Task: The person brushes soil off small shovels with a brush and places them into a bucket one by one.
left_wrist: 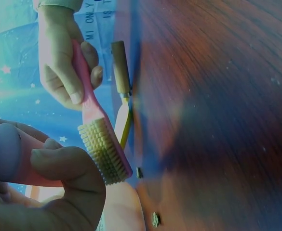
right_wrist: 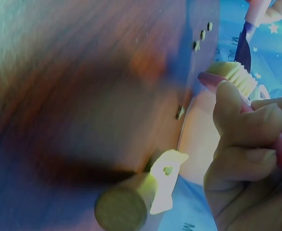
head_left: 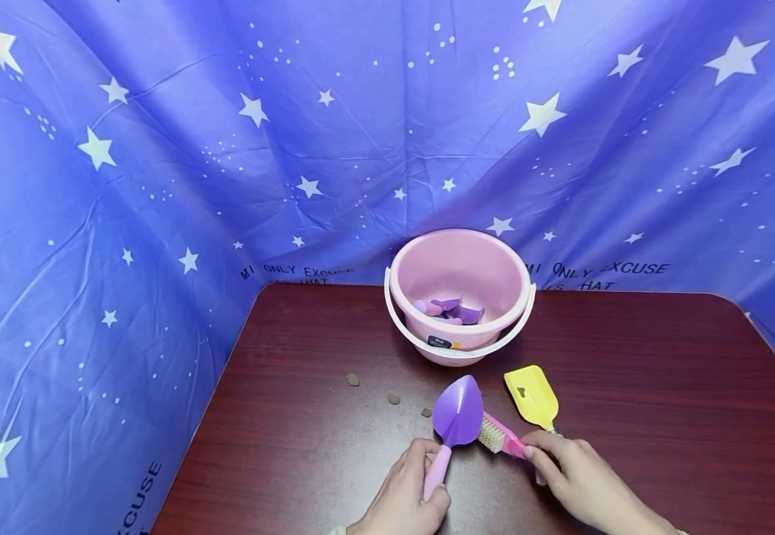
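Note:
My left hand (head_left: 403,490) grips the pink handle of a purple toy trowel (head_left: 459,409), its blade tilted up above the table. In my right hand (head_left: 581,479) is a pink brush (head_left: 513,444), held by its handle, with pale bristles turned toward the trowel. The head view shows the bristles close beside the trowel's blade. Just beyond the right hand lies a yellow shovel (head_left: 539,397) with a small brown piece on its scoop; its wooden handle (left_wrist: 121,67) shows in the left wrist view. Small brown pieces (head_left: 394,398) lie left of the trowel.
Behind the hands stands a pink bucket (head_left: 457,260) with its white handle lowered in front. Purple and pink items (head_left: 470,315) sit inside it. A blue star-patterned curtain (head_left: 334,134) borders the dark red wooden table (head_left: 293,327) at the back and left.

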`<move>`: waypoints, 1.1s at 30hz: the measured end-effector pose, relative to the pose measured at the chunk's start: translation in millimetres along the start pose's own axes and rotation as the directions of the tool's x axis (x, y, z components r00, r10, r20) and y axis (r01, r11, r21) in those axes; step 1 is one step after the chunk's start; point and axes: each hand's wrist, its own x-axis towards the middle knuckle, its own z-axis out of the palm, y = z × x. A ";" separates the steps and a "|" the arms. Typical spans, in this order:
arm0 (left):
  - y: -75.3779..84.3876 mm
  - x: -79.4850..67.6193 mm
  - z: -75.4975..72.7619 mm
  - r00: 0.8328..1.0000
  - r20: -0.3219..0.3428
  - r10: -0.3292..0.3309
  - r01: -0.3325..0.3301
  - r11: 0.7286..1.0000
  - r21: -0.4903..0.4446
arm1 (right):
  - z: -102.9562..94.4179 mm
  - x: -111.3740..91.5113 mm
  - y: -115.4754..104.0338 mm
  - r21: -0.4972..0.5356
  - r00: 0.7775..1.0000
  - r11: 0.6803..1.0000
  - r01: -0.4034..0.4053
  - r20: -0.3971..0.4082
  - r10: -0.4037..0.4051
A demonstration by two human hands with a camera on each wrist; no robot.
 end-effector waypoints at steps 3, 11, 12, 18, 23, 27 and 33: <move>1.2 0.5 0.9 1.000 -0.003 0.003 -0.003 1.000 0.009 | 4.5 0.1 -1.3 0.016 1.000 1.000 0.020 -0.014 -0.020; 2.8 0.6 1.9 1.000 -0.001 0.002 -0.001 0.999 0.037 | 8.3 -1.6 -3.9 0.025 0.999 0.999 0.024 0.033 -0.024; 3.1 0.4 2.0 1.000 0.000 0.004 -0.004 0.999 0.039 | 8.2 -1.7 -4.2 0.028 0.999 0.999 0.024 0.043 -0.026; 4.5 0.2 3.6 1.000 0.015 -0.004 0.003 0.999 0.048 | 8.7 -1.7 -6.6 0.031 0.996 0.999 0.037 0.081 -0.039; 5.2 0.2 4.5 0.999 0.034 -0.010 0.008 0.999 0.047 | 9.7 -1.8 -6.1 0.034 0.997 0.998 0.054 0.059 -0.056; 5.0 -0.3 4.9 0.999 0.040 0.014 -0.016 0.999 0.047 | 9.1 -1.7 -3.9 0.045 0.998 0.998 0.053 0.028 -0.055; 4.9 -0.6 4.5 0.997 0.054 0.051 -0.053 0.998 0.033 | 5.2 0.2 -1.1 0.030 1.000 0.999 0.025 -0.009 -0.024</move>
